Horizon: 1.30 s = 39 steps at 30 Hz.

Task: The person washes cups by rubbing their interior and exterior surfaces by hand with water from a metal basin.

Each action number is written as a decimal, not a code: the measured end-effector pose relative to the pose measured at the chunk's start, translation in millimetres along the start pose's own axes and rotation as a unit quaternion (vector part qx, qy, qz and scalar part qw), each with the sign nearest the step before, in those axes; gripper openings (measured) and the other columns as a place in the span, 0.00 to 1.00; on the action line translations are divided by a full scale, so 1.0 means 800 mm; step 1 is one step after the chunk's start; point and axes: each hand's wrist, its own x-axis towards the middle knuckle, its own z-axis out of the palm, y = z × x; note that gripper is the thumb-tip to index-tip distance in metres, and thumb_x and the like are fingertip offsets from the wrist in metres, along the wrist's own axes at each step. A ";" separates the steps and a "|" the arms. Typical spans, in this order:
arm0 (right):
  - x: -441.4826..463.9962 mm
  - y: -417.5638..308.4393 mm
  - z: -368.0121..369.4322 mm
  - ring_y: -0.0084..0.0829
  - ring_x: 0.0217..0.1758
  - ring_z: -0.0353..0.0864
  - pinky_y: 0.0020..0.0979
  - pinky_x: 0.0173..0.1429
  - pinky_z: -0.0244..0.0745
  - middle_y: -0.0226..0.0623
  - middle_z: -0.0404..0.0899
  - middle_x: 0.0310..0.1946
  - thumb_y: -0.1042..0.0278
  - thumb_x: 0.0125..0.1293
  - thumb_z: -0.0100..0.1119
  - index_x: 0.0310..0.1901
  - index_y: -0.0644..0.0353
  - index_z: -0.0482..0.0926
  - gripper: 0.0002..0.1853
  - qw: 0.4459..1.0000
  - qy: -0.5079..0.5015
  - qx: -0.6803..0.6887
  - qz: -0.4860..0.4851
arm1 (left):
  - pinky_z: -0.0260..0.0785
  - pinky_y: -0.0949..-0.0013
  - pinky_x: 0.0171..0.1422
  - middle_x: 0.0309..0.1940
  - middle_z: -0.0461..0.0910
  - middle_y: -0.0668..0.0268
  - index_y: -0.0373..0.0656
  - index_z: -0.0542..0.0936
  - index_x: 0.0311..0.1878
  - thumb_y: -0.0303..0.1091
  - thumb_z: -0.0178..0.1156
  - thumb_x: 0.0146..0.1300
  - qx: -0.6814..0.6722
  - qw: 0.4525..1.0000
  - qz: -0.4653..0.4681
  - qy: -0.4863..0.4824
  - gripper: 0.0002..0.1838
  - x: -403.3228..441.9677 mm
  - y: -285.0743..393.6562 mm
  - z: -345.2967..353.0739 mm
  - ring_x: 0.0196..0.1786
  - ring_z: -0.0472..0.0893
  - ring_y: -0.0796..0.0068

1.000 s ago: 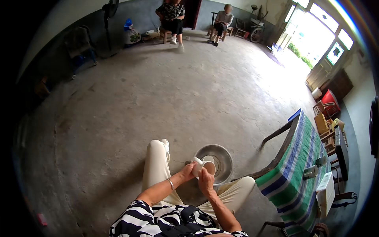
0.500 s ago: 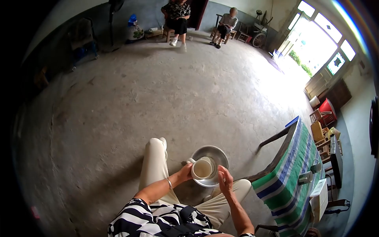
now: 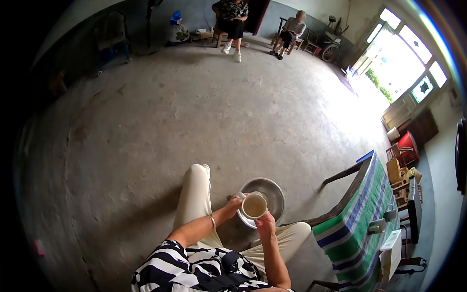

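A pale mug is held over a metal basin, its open top facing me and its inside looking brownish. My left hand grips it on the left, by the handle side. My right hand closes on its lower right edge, with the fingertips partly hidden. The basin stands on the floor between my knees; the mug and hands cover part of it, so its contents are hard to make out.
A table with a green, blue and white striped cloth stands at my right, bearing a glass mug. Chairs and a red tub line the right wall. Two people sit at the far wall. An open doorway is bright.
My right hand has moved left from beside the mug and now takes hold of it. The mug has shifted slightly right and up in view, as the camera view has also shifted.
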 end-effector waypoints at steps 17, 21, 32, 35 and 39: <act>-0.006 0.037 0.032 0.39 0.58 0.70 0.42 0.61 0.68 0.38 0.71 0.54 0.51 0.68 0.43 0.55 0.59 0.69 0.22 0.993 0.042 0.108 0.011 | 0.71 0.76 0.39 0.28 0.74 0.74 0.46 0.75 0.36 0.41 0.55 0.64 -0.209 0.930 -0.082 0.290 0.09 0.010 0.034 0.035 0.32 0.74 0.84; -0.023 0.034 0.055 0.44 0.64 0.62 0.53 0.68 0.55 0.43 0.65 0.60 0.47 0.67 0.44 0.59 0.61 0.64 0.27 0.982 -0.006 0.178 0.062 | 0.70 0.77 0.37 0.29 0.75 0.73 0.42 0.76 0.38 0.44 0.58 0.62 -0.216 0.927 -0.085 0.293 0.14 0.012 0.032 0.031 0.32 0.74 0.83; -0.052 -0.049 0.035 0.25 0.47 0.75 0.25 0.52 0.69 0.36 0.78 0.42 0.60 0.66 0.51 0.49 0.68 0.74 0.19 0.947 0.026 -0.309 -0.086 | 0.57 0.77 0.21 0.10 0.64 0.75 0.52 0.67 0.18 0.43 0.47 0.69 -0.229 0.922 -0.209 0.233 0.20 0.000 0.042 0.034 0.15 0.63 0.83; -0.036 -0.027 0.060 0.28 0.50 0.73 0.25 0.55 0.66 0.38 0.77 0.45 0.59 0.66 0.48 0.53 0.68 0.72 0.21 0.900 0.092 -0.388 -0.178 | 0.66 0.74 0.33 0.26 0.73 0.69 0.45 0.72 0.36 0.37 0.44 0.67 -0.241 0.909 -0.271 0.207 0.09 -0.011 0.032 0.032 0.29 0.72 0.79; 0.008 0.011 0.044 0.33 0.47 0.75 0.28 0.54 0.67 0.44 0.77 0.43 0.54 0.68 0.43 0.52 0.69 0.72 0.24 0.803 0.151 -0.478 -0.321 | 0.72 0.70 0.45 0.39 0.79 0.65 0.42 0.74 0.48 0.32 0.42 0.66 -0.087 0.956 -0.261 0.100 0.14 -0.017 0.056 0.041 0.42 0.79 0.73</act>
